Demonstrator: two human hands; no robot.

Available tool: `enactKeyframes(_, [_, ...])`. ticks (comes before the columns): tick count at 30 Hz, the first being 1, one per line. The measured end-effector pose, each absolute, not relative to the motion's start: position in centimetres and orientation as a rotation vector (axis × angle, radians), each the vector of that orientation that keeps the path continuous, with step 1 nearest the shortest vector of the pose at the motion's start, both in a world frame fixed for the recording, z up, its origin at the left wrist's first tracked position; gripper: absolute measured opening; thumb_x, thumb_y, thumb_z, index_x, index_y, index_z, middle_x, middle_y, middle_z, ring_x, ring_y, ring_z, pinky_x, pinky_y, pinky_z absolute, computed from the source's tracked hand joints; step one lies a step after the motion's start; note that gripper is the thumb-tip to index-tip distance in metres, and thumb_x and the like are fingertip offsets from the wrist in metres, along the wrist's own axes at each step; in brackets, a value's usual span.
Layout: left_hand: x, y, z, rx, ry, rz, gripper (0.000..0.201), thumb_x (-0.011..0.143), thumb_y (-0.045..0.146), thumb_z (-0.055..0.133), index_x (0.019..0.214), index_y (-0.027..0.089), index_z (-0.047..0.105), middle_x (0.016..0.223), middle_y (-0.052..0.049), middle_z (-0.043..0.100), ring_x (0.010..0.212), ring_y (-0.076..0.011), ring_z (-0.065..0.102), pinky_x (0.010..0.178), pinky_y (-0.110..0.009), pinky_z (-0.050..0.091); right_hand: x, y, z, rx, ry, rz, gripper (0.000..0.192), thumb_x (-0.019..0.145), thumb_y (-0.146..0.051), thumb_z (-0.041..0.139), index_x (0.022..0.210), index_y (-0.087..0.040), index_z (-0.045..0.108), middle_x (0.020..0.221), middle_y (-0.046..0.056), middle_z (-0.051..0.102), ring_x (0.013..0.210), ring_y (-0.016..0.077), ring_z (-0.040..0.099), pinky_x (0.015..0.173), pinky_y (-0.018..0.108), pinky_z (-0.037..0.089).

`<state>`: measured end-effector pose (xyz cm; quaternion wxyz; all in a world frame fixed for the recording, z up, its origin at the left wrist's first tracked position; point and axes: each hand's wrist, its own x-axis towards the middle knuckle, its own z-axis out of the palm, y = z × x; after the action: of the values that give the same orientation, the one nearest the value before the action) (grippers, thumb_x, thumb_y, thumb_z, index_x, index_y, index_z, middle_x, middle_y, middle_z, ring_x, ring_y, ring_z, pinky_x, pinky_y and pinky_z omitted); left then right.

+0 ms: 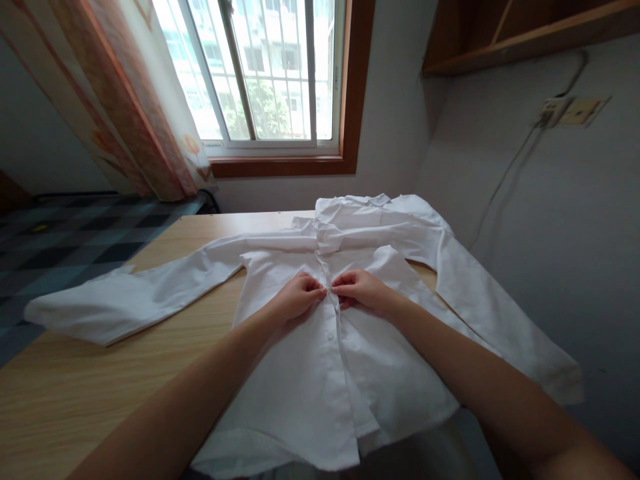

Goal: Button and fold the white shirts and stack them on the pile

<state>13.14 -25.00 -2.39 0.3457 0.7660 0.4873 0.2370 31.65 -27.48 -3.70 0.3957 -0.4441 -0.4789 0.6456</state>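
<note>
A white long-sleeved shirt [295, 373] lies front up across the table, its hem hanging over the near edge. Its sleeves stretch out to the left and right. Along the middle runs the button placket, with a small button [331, 337] visible below my hands. My left hand [302, 293] pinches the placket edge from the left. From the right, my right hand [358, 289] pinches the same spot, the fingertips of both hands almost touching. Whatever lies right between the fingertips is too small to make out. Below the hands, the lower front edges hang apart.
The wooden table [65, 393] shows bare to the left. Beyond it lies a bed with a checked cover [90, 230]. A window [265, 73] with a patterned curtain [120, 87] is ahead. At right are a wall socket [555, 110] with a cord and a wooden shelf [530, 40].
</note>
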Motion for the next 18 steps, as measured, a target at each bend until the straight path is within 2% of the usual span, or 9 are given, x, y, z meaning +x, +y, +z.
enactKeyframes(7, [13.22, -25.21, -2.27, 1.978, 1.266, 0.619, 0.033, 0.068, 0.048, 0.059, 0.058, 0.016, 0.062, 0.067, -0.002, 0.055, 0.064, -0.0161, 0.052, 0.058, -0.026, 0.04, 32.04, -27.6, -3.48, -1.097, -1.23, 1.688, 0.006, 0.076, -0.017, 0.072, 0.076, -0.011, 0.069, 0.061, 0.001, 0.065, 0.055, 0.0075, 0.061, 0.053, 0.015, 0.053])
enactKeyframes(12, [13.15, -25.17, -2.36, 2.001, 1.252, 0.622, 0.032, 0.069, 0.047, 0.06, 0.058, 0.017, 0.063, 0.068, -0.003, 0.057, 0.064, -0.0163, 0.053, 0.059, -0.026, 0.041, 32.24, -27.45, -3.64, -1.114, -1.213, 1.697, 0.01, 0.071, -0.015, 0.074, 0.08, -0.012, 0.069, 0.067, 0.004, 0.069, 0.061, 0.0092, 0.065, 0.057, 0.016, 0.055])
enactKeyframes(15, [13.07, -25.11, -2.25, 2.043, 1.245, 0.64, 0.031, 0.07, 0.045, 0.06, 0.057, 0.017, 0.064, 0.07, -0.003, 0.058, 0.068, -0.0169, 0.054, 0.065, -0.027, 0.043, 31.99, -27.31, -3.86, -1.132, -1.235, 1.654, 0.016, 0.066, -0.017, 0.078, 0.078, -0.013, 0.068, 0.064, 0.002, 0.067, 0.059, 0.0097, 0.063, 0.052, 0.016, 0.053])
enactKeyframes(18, [13.03, -25.01, -2.13, 2.064, 1.231, 0.641, 0.03, 0.071, 0.042, 0.058, 0.054, 0.018, 0.062, 0.071, -0.003, 0.058, 0.071, -0.0175, 0.054, 0.069, -0.027, 0.043, 31.53, -27.35, -4.17, -1.153, -1.335, 1.53, 0.015, 0.066, -0.021, 0.076, 0.077, -0.014, 0.067, 0.057, -0.001, 0.061, 0.053, 0.0084, 0.057, 0.043, 0.015, 0.044])
